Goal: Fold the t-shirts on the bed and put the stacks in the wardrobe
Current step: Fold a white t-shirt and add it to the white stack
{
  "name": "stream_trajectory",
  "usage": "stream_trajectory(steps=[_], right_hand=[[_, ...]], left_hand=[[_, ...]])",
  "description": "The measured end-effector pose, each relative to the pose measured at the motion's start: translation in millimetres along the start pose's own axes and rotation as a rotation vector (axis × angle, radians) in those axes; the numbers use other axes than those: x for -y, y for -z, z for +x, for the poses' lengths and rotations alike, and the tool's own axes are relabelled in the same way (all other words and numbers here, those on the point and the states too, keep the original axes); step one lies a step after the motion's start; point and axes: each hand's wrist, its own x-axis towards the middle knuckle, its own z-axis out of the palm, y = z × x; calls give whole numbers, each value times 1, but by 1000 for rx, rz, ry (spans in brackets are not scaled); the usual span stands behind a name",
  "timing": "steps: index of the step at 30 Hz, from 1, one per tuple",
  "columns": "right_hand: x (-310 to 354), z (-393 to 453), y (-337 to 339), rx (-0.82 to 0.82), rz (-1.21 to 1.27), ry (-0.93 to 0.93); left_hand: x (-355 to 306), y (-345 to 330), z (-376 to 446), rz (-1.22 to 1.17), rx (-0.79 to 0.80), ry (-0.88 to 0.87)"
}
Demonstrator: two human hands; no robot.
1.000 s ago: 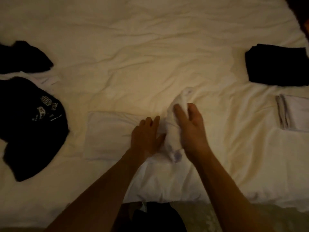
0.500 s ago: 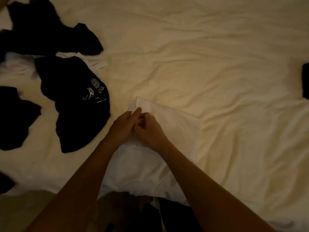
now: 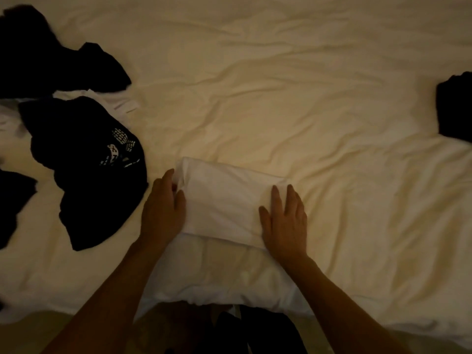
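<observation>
A white t-shirt (image 3: 224,203) lies folded into a flat rectangle near the front edge of the bed (image 3: 281,111). My left hand (image 3: 163,208) rests against its left end, fingers lying along the edge of the fold. My right hand (image 3: 284,221) lies flat on its right end with the fingers straight. A black t-shirt with a white print (image 3: 84,164) lies crumpled to the left. More unfolded black shirts (image 3: 51,57) lie at the far left. A folded black stack (image 3: 456,108) sits at the right edge.
A white garment (image 3: 107,100) pokes out between the black shirts on the left. Another dark garment (image 3: 12,203) lies at the left edge. The white sheet is rumpled across the middle. The floor and my dark trousers (image 3: 255,333) show below the bed's front edge.
The right half of the white shirt was folded over to the left, making a shorter rectangle. My hands then moved apart to its two ends. The view shifted left.
</observation>
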Motion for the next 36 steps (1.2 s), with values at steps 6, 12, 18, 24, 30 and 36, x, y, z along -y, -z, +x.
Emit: stream_trajectory(steps=[6,12,18,24,30,36], right_hand=[[13,5,-4,-26,55,10],[18,4,-8,6,73,1],[6,12,15,163,591,-487],[-8,7,45,319,960,-582],[-29,-2,122,163,952,-487],[-75,-26,213,70,979,-500]], left_hand=[[-18,-19,8,376,3,-248],[4,-29,19,321,32,-176],[-13,-18,22,-154,38,275],[-49,14,3,-611,363,630],[-112,26,-38,-744,343,544],[-194,30,-72,-732,419,351]])
